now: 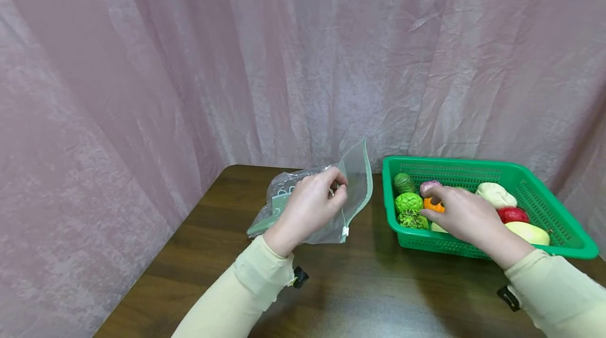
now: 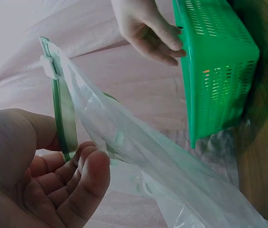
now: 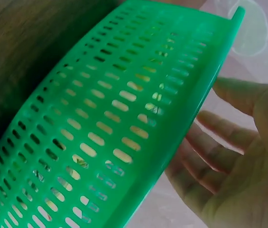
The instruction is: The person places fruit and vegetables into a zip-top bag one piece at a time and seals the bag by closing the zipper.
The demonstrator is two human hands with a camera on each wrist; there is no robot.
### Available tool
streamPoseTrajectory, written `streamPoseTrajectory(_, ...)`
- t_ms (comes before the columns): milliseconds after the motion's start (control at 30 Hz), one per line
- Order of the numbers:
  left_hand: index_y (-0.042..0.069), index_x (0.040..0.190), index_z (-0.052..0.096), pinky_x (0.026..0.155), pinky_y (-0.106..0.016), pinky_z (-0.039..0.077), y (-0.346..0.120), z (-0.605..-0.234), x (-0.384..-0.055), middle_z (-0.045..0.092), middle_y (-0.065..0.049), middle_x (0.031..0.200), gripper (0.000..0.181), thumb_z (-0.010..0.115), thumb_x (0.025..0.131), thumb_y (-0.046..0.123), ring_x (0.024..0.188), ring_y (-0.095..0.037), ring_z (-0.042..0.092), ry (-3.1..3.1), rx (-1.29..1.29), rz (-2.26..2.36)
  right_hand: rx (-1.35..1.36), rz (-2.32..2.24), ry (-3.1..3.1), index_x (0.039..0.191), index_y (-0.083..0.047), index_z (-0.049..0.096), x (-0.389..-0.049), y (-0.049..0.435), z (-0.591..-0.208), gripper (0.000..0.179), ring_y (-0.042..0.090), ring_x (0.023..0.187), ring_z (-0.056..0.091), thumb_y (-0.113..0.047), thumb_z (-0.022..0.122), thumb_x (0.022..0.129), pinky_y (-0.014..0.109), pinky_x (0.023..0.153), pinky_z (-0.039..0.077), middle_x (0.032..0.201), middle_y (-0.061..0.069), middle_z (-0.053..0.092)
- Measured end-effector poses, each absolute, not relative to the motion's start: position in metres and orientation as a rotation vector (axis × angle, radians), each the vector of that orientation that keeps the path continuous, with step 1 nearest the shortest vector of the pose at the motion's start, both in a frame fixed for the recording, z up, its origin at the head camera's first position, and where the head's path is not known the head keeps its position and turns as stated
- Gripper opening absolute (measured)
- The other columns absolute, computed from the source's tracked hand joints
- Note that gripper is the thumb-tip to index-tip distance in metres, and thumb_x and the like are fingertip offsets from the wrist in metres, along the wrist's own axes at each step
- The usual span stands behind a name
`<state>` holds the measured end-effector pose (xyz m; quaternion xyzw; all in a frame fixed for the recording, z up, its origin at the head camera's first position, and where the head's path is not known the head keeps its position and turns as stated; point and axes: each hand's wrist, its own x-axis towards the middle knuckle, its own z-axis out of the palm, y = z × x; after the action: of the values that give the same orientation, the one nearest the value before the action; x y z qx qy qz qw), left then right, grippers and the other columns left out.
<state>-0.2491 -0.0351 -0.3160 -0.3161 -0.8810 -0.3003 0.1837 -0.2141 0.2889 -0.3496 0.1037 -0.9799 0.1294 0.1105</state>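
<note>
My left hand pinches the opening edge of a clear zip bag with a pale green band and a white slider. In the left wrist view, the green band runs between thumb and fingers. Inside the bag lies something light green with white loops. Over a green plastic basket, my right hand reaches with bent, spread fingers and holds nothing visible. Just below its fingertips is an orange piece, partly hidden by the hand. A purple-and-white ball sits behind it.
Toy-like vegetables fill the basket: a dark green ball, bright green leafy balls, a white lump, a red piece and a pale yellow one. The brown wooden table ends at a pink curtain.
</note>
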Motion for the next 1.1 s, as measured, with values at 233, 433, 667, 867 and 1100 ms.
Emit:
streamPoseTrajectory(233,0.014,0.104,0.074,0.07,-0.031,0.052,-0.035,-0.317,-0.25,0.07,0.008,0.087,0.014,0.062,0.101,0.008,0.074,-0.011,0.062,-2.48,-0.904,-0.853,0.585,0.375,-2.959,0.135,-0.007,0.075,-0.233,0.296,-0.355,0.058,0.041,0.109,0.071,-0.02,0.097,0.083,0.055,0.082,0.06,0.13,0.02,0.074)
streamPoseTrajectory(433,0.01,0.108,0.076,0.07,-0.031,0.052,-0.036,-0.318,-0.251,0.072,0.006,0.09,0.017,0.061,0.101,0.005,0.074,-0.013,0.062,-2.477,-0.914,-0.862,0.798,0.312,-2.935,0.131,-0.006,0.076,-0.247,0.296,-0.36,0.06,0.039,0.114,0.069,-0.013,0.101,0.076,0.056,0.085,0.062,0.125,0.014,0.073)
streamPoseTrajectory(667,0.009,0.111,0.076,0.071,-0.032,0.052,-0.035,-0.318,-0.251,0.074,0.004,0.094,0.018,0.06,0.103,0.005,0.074,-0.013,0.061,-2.487,-0.928,-0.853,0.925,0.19,-2.927,0.129,-0.01,0.078,-0.256,0.293,-0.366,0.061,0.038,0.113,0.068,-0.008,0.101,0.073,0.054,0.084,0.062,0.12,0.009,0.07)
streamPoseTrajectory(867,0.011,0.107,0.075,0.069,-0.032,0.052,-0.033,-0.316,-0.25,0.072,0.005,0.09,0.016,0.061,0.103,0.004,0.071,-0.013,0.06,-2.475,-0.925,-0.826,0.964,0.177,-2.971,0.13,-0.011,0.077,-0.261,0.292,-0.368,0.06,0.035,0.111,0.07,-0.007,0.099,0.074,0.05,0.081,0.063,0.122,0.008,0.069)
streamPoseTrajectory(1100,0.01,0.107,0.076,0.07,-0.032,0.052,-0.032,-0.314,-0.25,0.072,0.005,0.089,0.016,0.061,0.102,0.004,0.07,-0.013,0.06,-2.462,-0.937,-0.829,0.957,0.171,-2.974,0.125,-0.011,0.079,-0.263,0.292,-0.369,0.055,0.035,0.112,0.072,-0.007,0.098,0.074,0.053,0.087,0.063,0.12,0.008,0.071)
